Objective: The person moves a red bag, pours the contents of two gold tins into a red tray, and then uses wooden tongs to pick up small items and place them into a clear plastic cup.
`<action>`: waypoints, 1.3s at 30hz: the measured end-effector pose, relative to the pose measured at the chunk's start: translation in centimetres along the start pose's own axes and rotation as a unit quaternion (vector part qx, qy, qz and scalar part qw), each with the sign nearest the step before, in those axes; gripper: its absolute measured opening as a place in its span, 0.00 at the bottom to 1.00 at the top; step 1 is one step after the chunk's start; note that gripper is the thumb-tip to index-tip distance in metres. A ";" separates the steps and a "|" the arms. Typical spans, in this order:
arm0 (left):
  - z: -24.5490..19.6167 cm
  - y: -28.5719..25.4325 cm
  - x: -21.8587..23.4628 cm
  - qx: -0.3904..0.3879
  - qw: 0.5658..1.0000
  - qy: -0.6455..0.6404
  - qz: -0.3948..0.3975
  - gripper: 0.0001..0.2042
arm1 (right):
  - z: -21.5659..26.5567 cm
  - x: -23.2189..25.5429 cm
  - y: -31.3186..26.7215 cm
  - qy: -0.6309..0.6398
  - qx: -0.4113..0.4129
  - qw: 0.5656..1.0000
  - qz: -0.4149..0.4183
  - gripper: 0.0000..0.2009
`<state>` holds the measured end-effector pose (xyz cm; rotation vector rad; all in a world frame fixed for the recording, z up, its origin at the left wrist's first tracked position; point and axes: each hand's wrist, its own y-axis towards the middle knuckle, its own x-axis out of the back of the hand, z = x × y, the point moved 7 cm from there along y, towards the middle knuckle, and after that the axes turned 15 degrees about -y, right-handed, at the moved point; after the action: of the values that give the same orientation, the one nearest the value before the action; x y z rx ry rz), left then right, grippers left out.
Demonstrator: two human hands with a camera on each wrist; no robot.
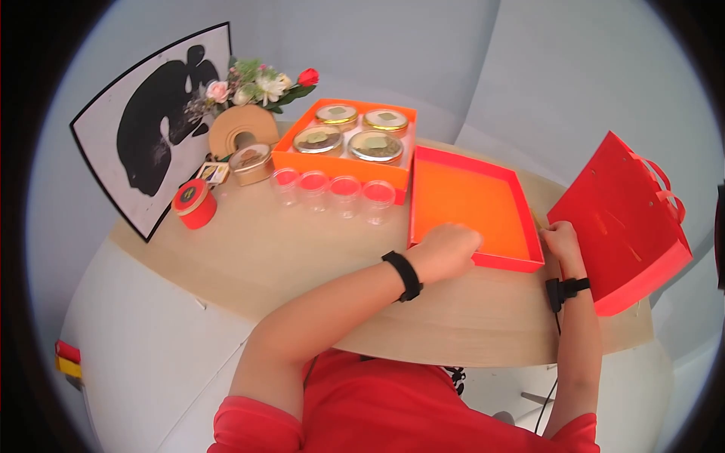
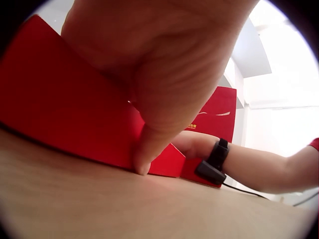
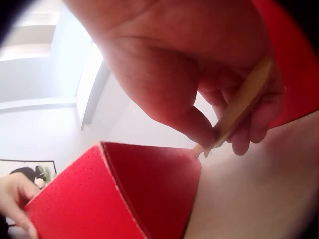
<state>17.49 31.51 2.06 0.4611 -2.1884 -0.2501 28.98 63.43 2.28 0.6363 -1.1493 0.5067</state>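
Note:
A shallow red box lid (image 1: 472, 200) with an orange inside lies open side up on the table. My left hand (image 1: 447, 253) grips its near wall, fingers over the rim and thumb (image 2: 143, 162) down the outer face near the tabletop. My right hand (image 1: 563, 243) is at the lid's right side, beside the red paper bag (image 1: 623, 234). Between its thumb and fingers it pinches a narrow, flat tan piece (image 3: 244, 107), like a wooden tool; its lower end comes right by the lid's outer wall (image 3: 159, 179).
Left of the lid, an orange box (image 1: 321, 162) holds several gold-rimmed jars. Several small clear cups (image 1: 344, 198) stand before it. Farther left are a red round tin (image 1: 194, 204), a clear-sided tub (image 1: 251, 164), flowers (image 1: 264, 84) and a black-and-white picture (image 1: 162, 124).

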 end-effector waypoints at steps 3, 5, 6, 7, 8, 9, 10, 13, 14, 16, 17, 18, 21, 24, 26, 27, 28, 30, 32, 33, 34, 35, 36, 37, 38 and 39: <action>0.6 0.0 -0.3 0.010 1.000 -0.005 0.004 0.09 | 0.4 -0.4 0.5 -0.047 0.000 0.999 0.001 0.21; 0.6 -0.1 0.0 0.006 1.000 -0.010 -0.003 0.09 | 0.9 -0.5 0.3 -0.072 0.004 0.997 0.015 0.24; 0.1 -0.4 0.5 0.002 1.000 -0.012 -0.013 0.10 | 0.8 -0.7 0.3 -0.076 0.010 0.997 0.018 0.24; -0.3 -0.8 1.1 -0.003 1.000 -0.015 -0.021 0.10 | 0.5 -1.1 0.4 -0.080 0.015 0.996 0.020 0.24; -0.7 -1.4 2.2 -0.016 0.998 -0.026 -0.055 0.11 | -0.7 -2.0 1.3 -0.056 0.019 0.998 0.028 0.26; -1.2 -1.9 3.5 -0.031 0.995 -0.036 -0.089 0.11 | -0.4 -2.1 1.0 -0.046 0.027 0.998 0.031 0.26; -1.7 -2.3 4.9 -0.046 0.990 -0.046 -0.121 0.12 | -0.4 -1.9 0.8 -0.035 0.035 0.998 0.032 0.26; -1.4 -4.3 11.4 0.058 0.982 -0.117 -0.138 0.12 | -0.8 -1.5 0.6 0.003 0.020 0.998 0.064 0.23; 0.0 -5.1 13.4 0.045 0.974 -0.149 -0.163 0.12 | -0.7 -0.4 0.0 0.023 0.012 0.998 0.057 0.22; 2.3 -7.7 17.9 0.050 0.951 -0.216 -0.216 0.13 | -0.8 1.1 -0.7 0.098 -0.016 0.994 0.054 0.18; 3.1 -9.4 20.5 0.066 0.935 -0.250 -0.241 0.13 | -0.5 1.9 -1.2 0.186 -0.028 0.981 0.046 0.17; 4.7 -11.3 22.9 0.091 0.915 -0.264 -0.291 0.13 | 0.2 2.8 -2.0 0.273 -0.041 0.960 0.037 0.16; 8.3 -17.8 28.6 0.124 0.827 -0.328 -0.440 0.12 | 4.9 4.0 -4.7 0.527 -0.070 0.843 0.080 0.14; 12.6 -24.0 31.7 0.109 0.733 -0.408 -0.533 0.11 | 9.3 3.0 -6.2 0.677 -0.029 0.725 0.122 0.09; 15.1 -26.7 32.0 0.085 0.691 -0.449 -0.560 0.10 | 12.8 2.2 -8.1 0.692 -0.031 0.708 0.139 0.09; 15.8 -27.1 31.5 0.091 0.688 -0.460 -0.554 0.10 | 14.7 2.0 -8.9 0.699 -0.031 0.699 0.147 0.09; 16.1 -27.6 30.7 0.096 0.685 -0.471 -0.548 0.10 | 16.3 2.2 -9.4 0.691 -0.014 0.708 0.145 0.07; 16.6 -27.5 30.0 0.109 0.692 -0.473 -0.535 0.09 | 19.3 3.3 -9.8 0.671 0.028 0.731 0.117 0.06; 16.9 -26.4 29.3 0.130 0.710 -0.459 -0.518 0.09 | 19.3 3.7 -8.2 0.654 0.048 0.746 0.111 0.06; 16.6 -25.6 28.8 0.134 0.723 -0.456 -0.502 0.09 | 19.6 3.8 -7.9 0.618 0.065 0.773 0.123 0.08; 16.2 -25.0 28.3 0.140 0.735 -0.451 -0.486 0.10 | 19.4 3.7 -7.7 0.577 0.089 0.800 0.142 0.08; 15.8 -24.7 28.0 0.146 0.747 -0.444 -0.473 0.10 | 19.1 3.6 -7.2 0.533 0.114 0.823 0.162 0.09; 15.5 -24.2 27.7 0.152 0.764 -0.430 -0.457 0.11 | 18.4 3.5 -6.8 0.505 0.119 0.840 0.162 0.09; 15.4 -23.9 27.3 0.160 0.768 -0.425 -0.453 0.11 | 17.3 3.2 -6.6 0.476 0.122 0.855 0.165 0.09; 15.3 -23.5 26.9 0.170 0.773 -0.418 -0.447 0.11 | 16.6 2.9 -6.6 0.450 0.122 0.868 0.167 0.09; 15.0 -23.0 26.6 0.181 0.779 -0.412 -0.436 0.11 | 15.9 2.8 -6.6 0.443 0.120 0.873 0.166 0.10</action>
<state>-3.82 -0.14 4.36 1.8974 -2.6872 -0.6170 23.66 47.74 7.92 0.3309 -0.3075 1.1106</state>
